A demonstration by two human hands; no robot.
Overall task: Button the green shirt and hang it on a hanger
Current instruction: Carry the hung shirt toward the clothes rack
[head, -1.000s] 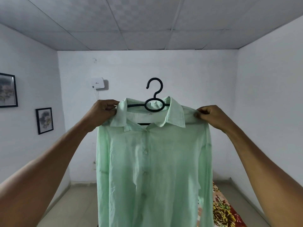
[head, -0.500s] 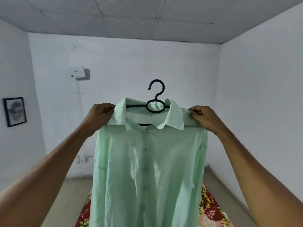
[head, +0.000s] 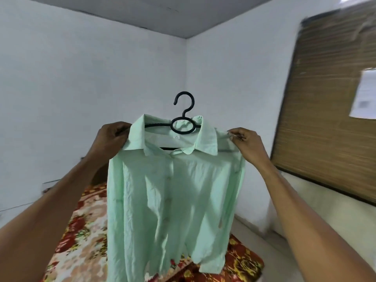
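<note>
A pale green shirt (head: 173, 200) hangs in front of me, buttoned down the front, on a black plastic hanger (head: 183, 123) whose hook sticks up above the collar. My left hand (head: 112, 139) grips the shirt's left shoulder, fingers curled round the fabric. My right hand (head: 247, 143) pinches the right shoulder next to the collar. Both arms are stretched forward, holding the shirt up in the air. The hanger's arms are hidden inside the shirt.
Below the shirt lies a bed with a red and cream floral cover (head: 81, 237). White walls meet in a corner behind. A brown woven blind (head: 325, 98) covers the right wall, with a white paper (head: 364, 96) on it.
My view has swung right and down: the pictures and white wall box have left the frame, the blind and more of the bed appeared. Both hands keep their hold on the shoulders.
</note>
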